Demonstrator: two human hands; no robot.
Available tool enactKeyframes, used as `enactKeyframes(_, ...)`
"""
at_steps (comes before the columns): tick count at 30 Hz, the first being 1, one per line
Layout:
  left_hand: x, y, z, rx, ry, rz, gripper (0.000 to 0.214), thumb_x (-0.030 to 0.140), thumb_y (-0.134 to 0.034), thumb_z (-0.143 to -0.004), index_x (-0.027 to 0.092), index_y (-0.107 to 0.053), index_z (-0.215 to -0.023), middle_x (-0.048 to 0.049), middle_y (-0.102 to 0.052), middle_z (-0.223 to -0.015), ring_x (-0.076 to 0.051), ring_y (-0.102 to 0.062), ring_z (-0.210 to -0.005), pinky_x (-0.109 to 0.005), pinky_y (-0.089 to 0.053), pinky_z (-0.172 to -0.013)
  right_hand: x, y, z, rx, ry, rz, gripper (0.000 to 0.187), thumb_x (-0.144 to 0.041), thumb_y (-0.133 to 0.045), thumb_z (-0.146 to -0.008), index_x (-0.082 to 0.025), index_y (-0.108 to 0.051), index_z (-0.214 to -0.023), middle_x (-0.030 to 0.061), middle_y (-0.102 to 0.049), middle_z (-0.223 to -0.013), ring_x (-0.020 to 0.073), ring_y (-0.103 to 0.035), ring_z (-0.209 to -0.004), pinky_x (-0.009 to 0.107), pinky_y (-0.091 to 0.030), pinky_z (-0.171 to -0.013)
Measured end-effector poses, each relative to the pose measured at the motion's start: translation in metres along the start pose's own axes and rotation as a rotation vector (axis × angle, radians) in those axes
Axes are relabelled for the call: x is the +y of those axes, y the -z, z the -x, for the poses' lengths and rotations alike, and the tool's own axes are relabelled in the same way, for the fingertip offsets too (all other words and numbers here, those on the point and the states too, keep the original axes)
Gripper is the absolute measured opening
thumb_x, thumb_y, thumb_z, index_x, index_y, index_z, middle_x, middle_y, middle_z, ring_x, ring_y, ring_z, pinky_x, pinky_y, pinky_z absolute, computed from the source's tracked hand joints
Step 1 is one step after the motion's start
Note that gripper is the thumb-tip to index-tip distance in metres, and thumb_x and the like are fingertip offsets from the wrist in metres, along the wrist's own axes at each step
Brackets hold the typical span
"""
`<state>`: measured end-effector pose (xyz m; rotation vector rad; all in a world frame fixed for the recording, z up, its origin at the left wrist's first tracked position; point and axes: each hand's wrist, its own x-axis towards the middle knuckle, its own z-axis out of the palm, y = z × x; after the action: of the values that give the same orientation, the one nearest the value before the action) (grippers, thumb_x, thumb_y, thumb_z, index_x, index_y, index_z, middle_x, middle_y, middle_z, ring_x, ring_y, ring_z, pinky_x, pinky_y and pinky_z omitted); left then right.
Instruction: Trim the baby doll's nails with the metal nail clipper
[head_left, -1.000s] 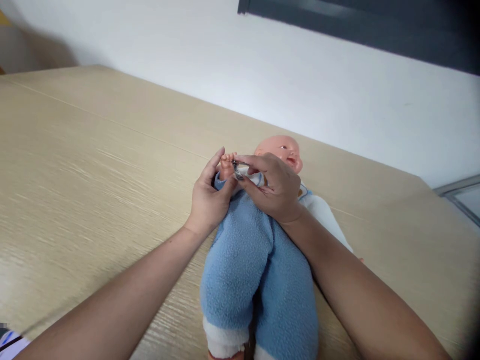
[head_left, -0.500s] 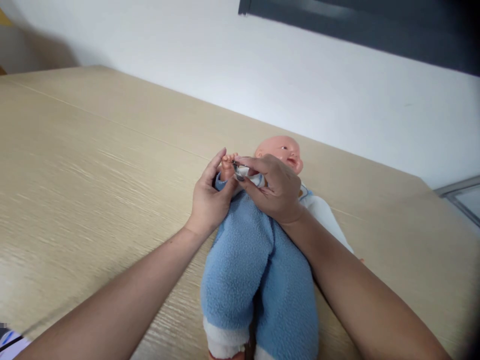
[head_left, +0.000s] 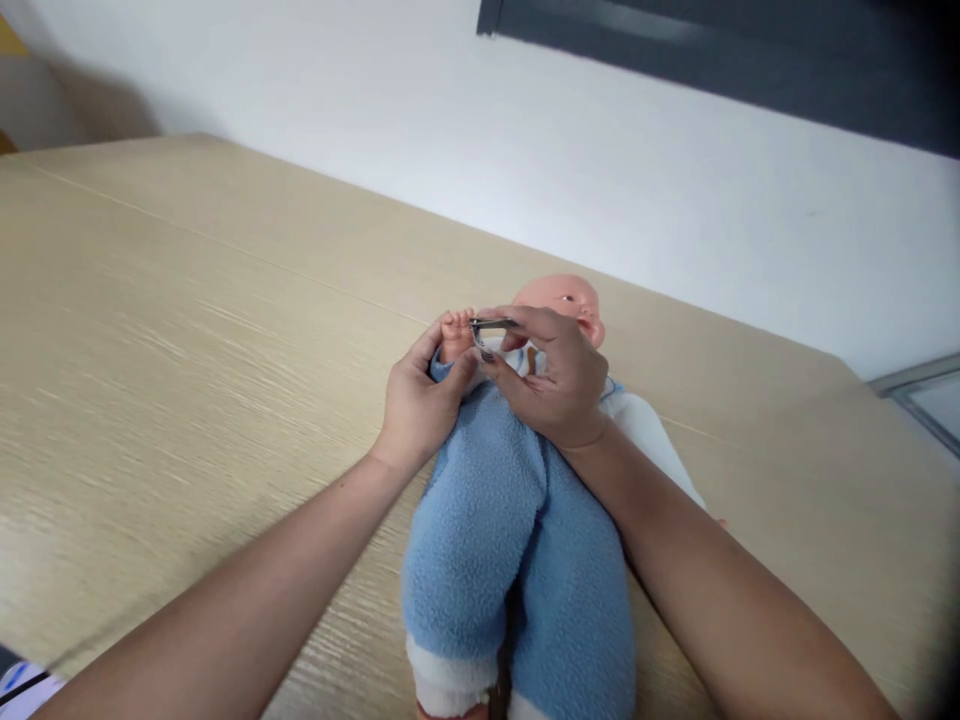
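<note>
Head view: a metal nail clipper (head_left: 491,326) pinched between thumb and fingers of the right hand (head_left: 555,380), long axis crosswise, jaw end pointing left at the toes of a baby doll's bare foot (head_left: 455,337); left hand (head_left: 420,405) curled around the blue fleece leg (head_left: 480,520), just beside the right hand; pale wood tabletop (head_left: 187,300) beneath both hands.

- A baby doll (head_left: 510,570) lies on its back on the wooden worktop (head_left: 195,330), head toward the far edge, legs toward the near edge.
- Its raised foot (head_left: 454,337) sits between the left hand (head_left: 418,400) and right hand (head_left: 551,378).
- Nail clippers (head_left: 487,330) sit in the right hand, just beside the toes.
- A wall (head_left: 525,170) stands behind the far edge.
</note>
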<state>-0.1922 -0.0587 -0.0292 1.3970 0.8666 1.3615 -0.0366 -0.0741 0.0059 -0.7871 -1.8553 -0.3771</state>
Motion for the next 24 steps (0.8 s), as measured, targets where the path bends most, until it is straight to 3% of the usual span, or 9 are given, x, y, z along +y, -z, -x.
enactKeyframes(7,0.0006,-0.0006,0.0010,0.004,-0.035,0.006,0.036,0.028,-0.072,-0.095,0.023,-0.074,-0.131,-0.0043,-0.078,-0.138,-0.025,-0.071,-0.133,-0.043,-0.052,-0.121,-0.0021,0.0017,-0.0027,-0.066,0.058,0.077,0.034,-0.023,-0.076,-0.094,-0.021,-0.068,-0.127,-0.0008,-0.073,-0.085,0.0124,-0.066,-0.070,0.027,-0.057,-0.071)
enactKeyframes(24,0.0003,-0.0005,0.0006,0.001,-0.012,0.006,0.039,0.028,-0.072,-0.096,0.022,-0.073,-0.134,-0.0054,-0.076,-0.140,-0.026,-0.067,-0.139,-0.047,-0.045,-0.128,0.0009,-0.0005,-0.0019,-0.077,0.112,0.068,0.033,-0.018,-0.075,-0.095,-0.019,-0.067,-0.127,0.0027,-0.080,-0.097,0.0132,-0.068,-0.073,0.028,-0.058,-0.072)
